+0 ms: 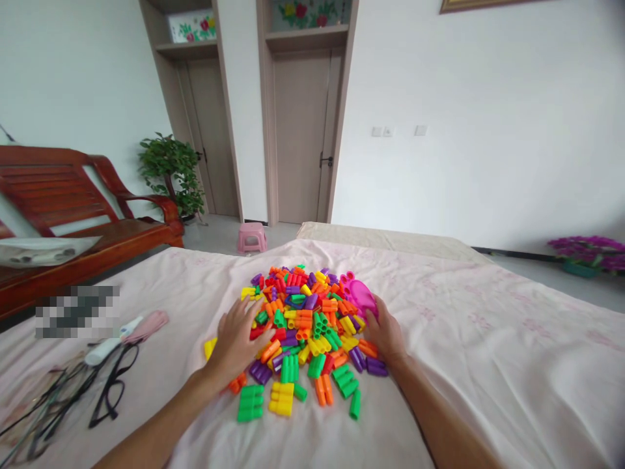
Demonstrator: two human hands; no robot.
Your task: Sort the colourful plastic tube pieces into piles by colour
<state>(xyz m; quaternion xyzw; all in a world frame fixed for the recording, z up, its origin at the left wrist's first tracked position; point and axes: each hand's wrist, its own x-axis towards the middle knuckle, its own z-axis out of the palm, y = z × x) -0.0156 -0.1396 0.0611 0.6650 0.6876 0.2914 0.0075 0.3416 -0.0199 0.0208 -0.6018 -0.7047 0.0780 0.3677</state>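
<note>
A pile of plastic connecting blocks (293,312) in green, yellow, orange, red and purple lies on the pale pink bedsheet. My left hand (239,335) rests at the pile's left side, palm down, its fingers apart over the blocks and nothing held. At the right side, my right hand (387,331) has its thumb in front of the edge of a bright pink round plastic piece (360,296); its other fingers are mostly hidden behind. Loose blocks lie toward me, including a green one (250,403) and a yellow one (282,398).
Left on the sheet (469,391) lie black-framed glasses (114,387), cables (61,404), a white cylindrical object (101,352) and a pink cloth-like item (149,326). Beyond stand a wooden bench (63,189), a pink stool (252,238), a potted plant (170,169) and purple flowers (588,251).
</note>
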